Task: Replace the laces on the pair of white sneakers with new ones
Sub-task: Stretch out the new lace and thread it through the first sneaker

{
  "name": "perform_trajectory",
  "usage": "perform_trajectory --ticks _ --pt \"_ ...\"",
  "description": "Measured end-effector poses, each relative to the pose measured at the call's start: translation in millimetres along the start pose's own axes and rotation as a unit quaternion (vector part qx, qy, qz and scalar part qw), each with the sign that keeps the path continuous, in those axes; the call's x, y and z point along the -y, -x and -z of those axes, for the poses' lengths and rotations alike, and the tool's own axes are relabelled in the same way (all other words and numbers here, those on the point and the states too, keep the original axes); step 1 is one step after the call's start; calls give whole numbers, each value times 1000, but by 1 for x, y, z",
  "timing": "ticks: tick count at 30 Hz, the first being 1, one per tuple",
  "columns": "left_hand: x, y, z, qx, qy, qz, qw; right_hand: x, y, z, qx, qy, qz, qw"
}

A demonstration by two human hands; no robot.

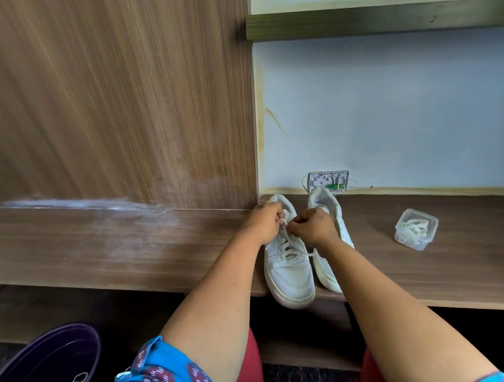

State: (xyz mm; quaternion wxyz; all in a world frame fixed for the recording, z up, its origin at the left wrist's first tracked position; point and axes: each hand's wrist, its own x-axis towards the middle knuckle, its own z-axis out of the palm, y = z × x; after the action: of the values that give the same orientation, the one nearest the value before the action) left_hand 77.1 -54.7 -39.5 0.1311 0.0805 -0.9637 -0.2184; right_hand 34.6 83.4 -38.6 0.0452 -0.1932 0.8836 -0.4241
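Both hands are up at the collar of the left sneaker, which sits on the wooden bench with its toe poking just over the near edge. The left hand has its fingers curled tight, pinching one end of the lace; the right hand pinches the other end just beside it, so this looks like work at the top eyelets, pulling against each other. The right sneaker lies touching its mate, heel nearly at the wall, partly hidden behind the right wrist. Off to the right, well apart, a clear plastic tub holds coiled laces. There's open bench on both sides, though the wood panel crowds the left elbow. Down near left, a purple basin has a loose lace in it.
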Motion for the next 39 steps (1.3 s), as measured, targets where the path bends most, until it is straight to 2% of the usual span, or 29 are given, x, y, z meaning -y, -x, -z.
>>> perform_trajectory --ticks 3,15,21,25,31,35,39 --pt "2 -2 -2 -6 4 3 1000 -2 0 -4 7 1 0 1000" --pt "0 -2 -6 -1 65 101 993 -5 1 -28 -67 -93 -59 992" --pt "4 -2 -8 -4 104 121 987 -4 5 -36 -120 -84 -32 989" --pt "4 -2 -8 -10 109 118 987 -8 6 -45 -132 -33 21 990" --pt "9 -1 -5 -9 148 118 982 -15 -3 -30 -108 98 139 979" --pt "9 1 -4 6 173 90 981 -22 -15 -14 -62 94 206 972" --pt "13 2 -3 6 205 80 975 -19 -21 -8 0 63 203 977"
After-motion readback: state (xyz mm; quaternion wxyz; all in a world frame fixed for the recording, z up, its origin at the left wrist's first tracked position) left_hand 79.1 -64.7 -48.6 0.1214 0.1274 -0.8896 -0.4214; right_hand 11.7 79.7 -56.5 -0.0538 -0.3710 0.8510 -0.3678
